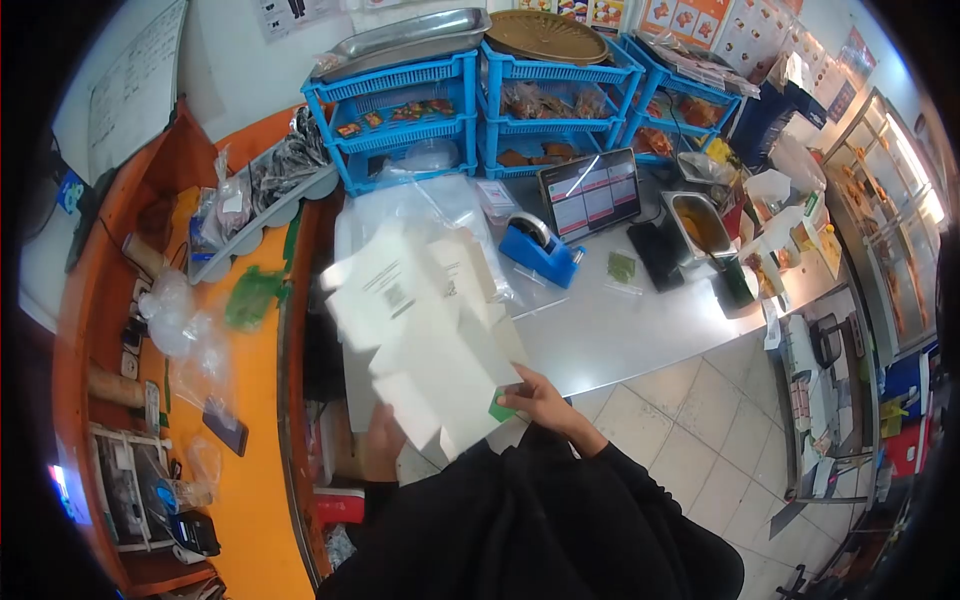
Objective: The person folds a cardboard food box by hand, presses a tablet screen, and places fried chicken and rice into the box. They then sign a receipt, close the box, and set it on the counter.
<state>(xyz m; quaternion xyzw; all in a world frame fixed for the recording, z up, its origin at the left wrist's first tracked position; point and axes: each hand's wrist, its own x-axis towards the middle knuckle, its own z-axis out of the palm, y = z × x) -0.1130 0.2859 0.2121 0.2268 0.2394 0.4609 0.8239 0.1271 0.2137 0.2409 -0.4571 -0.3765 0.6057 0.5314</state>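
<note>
An unfolded white cardboard box blank (440,365), with flaps and a printed code, is held in front of the body. My right hand (545,402) grips its lower right edge, thumb on top near a green patch. At the lower left edge, my left hand (386,440) is closed on the same blank, its fingers partly hidden behind the card. Behind it, more white card (468,262) lies over clear plastic bags (375,212) on the metal counter (600,330).
A blue tape dispenser (540,250) and a tablet (592,195) stand behind the counter's middle. Blue racks (400,120) line the back. Metal tray (700,225) sits right; orange counter (245,480) with plastic bags and a phone (225,427) is left.
</note>
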